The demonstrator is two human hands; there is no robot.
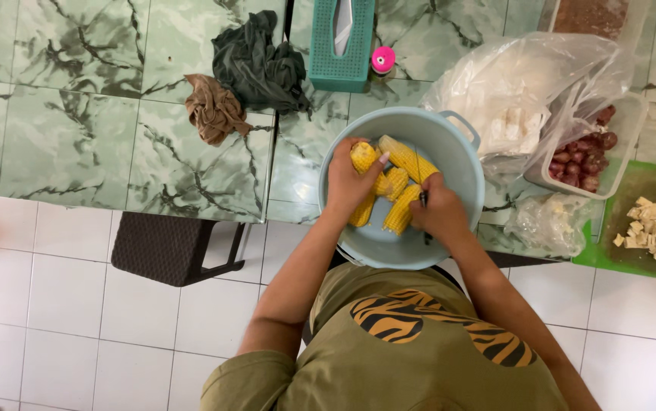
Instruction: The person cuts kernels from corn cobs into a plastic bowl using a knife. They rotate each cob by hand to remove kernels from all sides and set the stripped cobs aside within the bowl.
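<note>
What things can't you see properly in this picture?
- Head view: the thin dark tool in the right hand; the fist hides most of it.
- The yellow corn cob held by the left hand: fingers cover its middle.
- The clear plastic box of brown bits: cut by the top edge.

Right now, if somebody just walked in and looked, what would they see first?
Probably the bright yellow corn cobs in the pale blue basin at the table's edge, with the left hand gripping one cob and the right hand holding a thin dark tool against another. After that, the red shallots in a clear tub on the right, and the crumpled dark cloth at the back.
</note>
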